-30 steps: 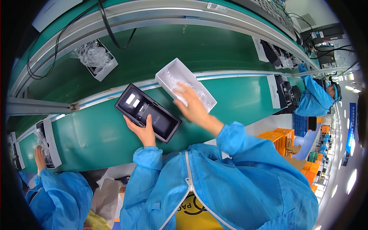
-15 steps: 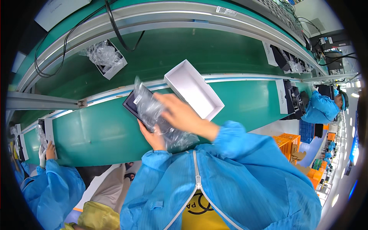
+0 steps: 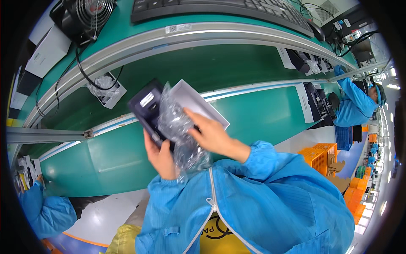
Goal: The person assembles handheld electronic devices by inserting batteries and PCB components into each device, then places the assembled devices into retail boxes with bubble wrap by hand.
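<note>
My left hand [image 3: 161, 158] is closed around the lower side of a dark box-shaped object [image 3: 143, 120], its thumb up along the near edge. The object is tilted and carries a white label; its exact kind I cannot make out. A crumpled clear plastic bag [image 3: 169, 116] lies along its right side and hangs down toward my jacket. Fingers of my right hand [image 3: 209, 131] pinch the bag's right side. Behind these, an open white box [image 3: 218, 116] rests on the green work surface, partly hidden by the bag and the dark object.
Beyond a pale rail, another open box [image 3: 113, 98] holds plastic wrap. Overhead runs a metal-edged shelf with a keyboard [image 3: 224, 9], a fan [image 3: 91, 17] and a hanging black cable [image 3: 80, 70]. Co-workers in blue sit left and right. Orange crates [image 3: 317, 156] stand at right.
The dark object has been raised and turned, so its labelled face shows. The bag has shifted to its right side, and my right hand now pinches it. My view has also shifted.
</note>
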A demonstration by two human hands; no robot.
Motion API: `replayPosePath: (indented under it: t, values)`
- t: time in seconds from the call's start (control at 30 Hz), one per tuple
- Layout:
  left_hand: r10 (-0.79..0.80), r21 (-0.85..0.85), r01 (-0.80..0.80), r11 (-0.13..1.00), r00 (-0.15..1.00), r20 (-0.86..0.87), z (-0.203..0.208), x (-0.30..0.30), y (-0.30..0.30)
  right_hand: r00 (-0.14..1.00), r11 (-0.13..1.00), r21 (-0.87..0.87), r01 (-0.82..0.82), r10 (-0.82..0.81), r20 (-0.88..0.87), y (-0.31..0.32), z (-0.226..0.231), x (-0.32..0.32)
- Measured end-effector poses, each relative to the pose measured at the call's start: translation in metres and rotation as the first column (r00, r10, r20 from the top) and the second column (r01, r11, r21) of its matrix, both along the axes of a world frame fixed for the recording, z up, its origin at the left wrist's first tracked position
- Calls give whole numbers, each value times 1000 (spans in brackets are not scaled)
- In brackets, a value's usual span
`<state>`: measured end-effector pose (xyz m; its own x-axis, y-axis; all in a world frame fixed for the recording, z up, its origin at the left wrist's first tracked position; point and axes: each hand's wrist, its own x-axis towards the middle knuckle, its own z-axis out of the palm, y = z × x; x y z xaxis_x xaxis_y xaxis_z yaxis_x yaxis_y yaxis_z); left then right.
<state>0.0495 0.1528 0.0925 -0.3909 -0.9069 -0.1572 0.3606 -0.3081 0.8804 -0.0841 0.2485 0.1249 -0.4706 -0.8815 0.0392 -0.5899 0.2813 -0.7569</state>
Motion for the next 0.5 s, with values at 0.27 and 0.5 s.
replayPosePath:
  t: [0.27, 0.5]
  values:
    - [198, -157, -177, 972, 972, 127, -63, -100, 42, 999, 992, 123, 35, -30, -37, 17, -35, -89]
    - [244, -327, -85, 941, 839, 486, -84, -101, 84, 996, 989, 120, 85, -85, -11, 53, -58, -91]
